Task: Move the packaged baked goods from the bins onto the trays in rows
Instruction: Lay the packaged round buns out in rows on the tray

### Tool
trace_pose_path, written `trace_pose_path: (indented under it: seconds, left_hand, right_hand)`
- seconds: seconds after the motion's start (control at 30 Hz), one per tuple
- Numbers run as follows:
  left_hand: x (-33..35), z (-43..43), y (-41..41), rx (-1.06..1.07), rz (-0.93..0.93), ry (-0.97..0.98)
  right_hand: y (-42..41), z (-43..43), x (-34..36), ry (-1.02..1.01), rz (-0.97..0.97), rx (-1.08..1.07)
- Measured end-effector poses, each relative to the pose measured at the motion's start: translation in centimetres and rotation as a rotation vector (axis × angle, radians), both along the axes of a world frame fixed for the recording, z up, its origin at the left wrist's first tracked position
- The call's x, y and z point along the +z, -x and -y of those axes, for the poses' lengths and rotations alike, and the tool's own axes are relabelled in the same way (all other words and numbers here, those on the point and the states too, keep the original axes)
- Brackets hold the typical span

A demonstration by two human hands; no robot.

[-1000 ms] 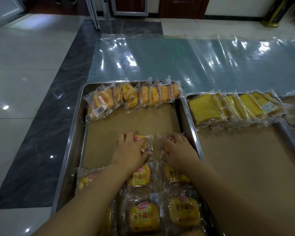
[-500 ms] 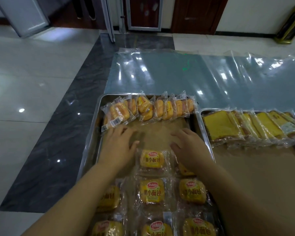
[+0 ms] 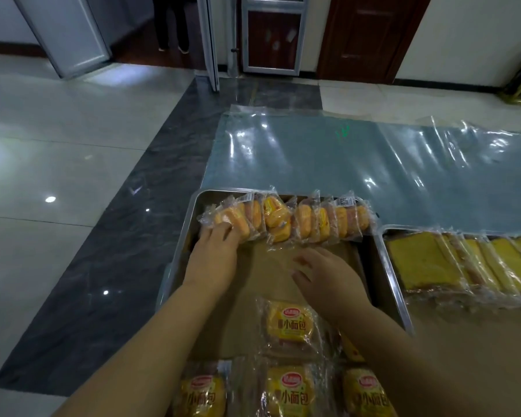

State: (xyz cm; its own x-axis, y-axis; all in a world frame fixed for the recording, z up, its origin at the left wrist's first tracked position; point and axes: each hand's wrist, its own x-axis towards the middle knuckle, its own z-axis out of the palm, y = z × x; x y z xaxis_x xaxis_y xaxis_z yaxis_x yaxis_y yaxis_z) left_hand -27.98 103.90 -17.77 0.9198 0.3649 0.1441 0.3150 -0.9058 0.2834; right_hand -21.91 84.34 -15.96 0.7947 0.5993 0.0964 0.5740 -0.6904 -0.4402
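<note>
A steel tray point(image 3: 179, 251) lined with brown paper holds a back row of wrapped orange buns point(image 3: 286, 219) leaning against each other. My left hand point(image 3: 214, 260) reaches to the row's left end, fingertips touching the leftmost packet. My right hand point(image 3: 328, 279) hovers over the bare paper just in front of the row, fingers relaxed and empty. Flat packets of small yellow bread point(image 3: 289, 325) lie in the near part of the tray, some under my forearms.
A second tray point(image 3: 387, 266) to the right carries a row of wrapped yellow cake slices point(image 3: 451, 263). Clear plastic sheeting point(image 3: 358, 158) covers the floor beyond the trays. Glossy tiles lie to the left; doors and a person's legs point(image 3: 172, 25) stand far back.
Both hands left the flat bread packets and moved forward toward the back row of buns. The left hand now touches the leftmost bun packet. The camera has tilted up.
</note>
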Motion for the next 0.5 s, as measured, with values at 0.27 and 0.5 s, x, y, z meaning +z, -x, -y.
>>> trace_pose_path:
  seconds: [0.27, 0.5]
  left_hand:
    - [3.9, 0.1, 2.7, 0.027, 0.37, 0.256]
    - [4.2, 1.5, 4.2, 0.095, 0.329, 0.817]
  right_hand:
    - [0.6, -0.2, 0.3, -0.058, -0.1, -0.036]
    - [1.4, -1.2, 1.5, -0.317, -0.437, -0.102]
